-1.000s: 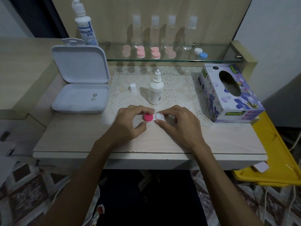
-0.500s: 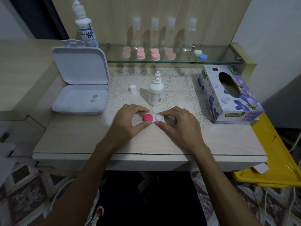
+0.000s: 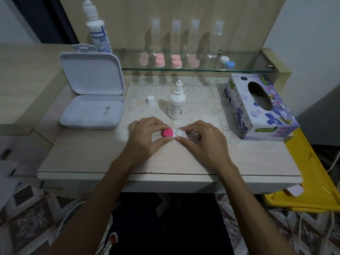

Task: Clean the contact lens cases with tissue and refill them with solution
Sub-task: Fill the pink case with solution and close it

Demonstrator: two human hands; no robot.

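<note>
Pinching the round pink cap (image 3: 167, 133), the left hand (image 3: 143, 138) works just before the smooth plastic bottle (image 3: 177, 103); right hand (image 3: 200, 142) pinches the white cap (image 3: 180, 133).

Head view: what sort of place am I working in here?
Probably a home vanity or dressing table: a lace mat on the top, a glass shelf with lens cases and clear bottles, and a floral tissue box.

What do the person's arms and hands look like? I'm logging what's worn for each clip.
Both forearms are bare with no sleeves in view. The left hand and right hand wear no gloves, and no rings, watch or bracelets are visible.
</note>
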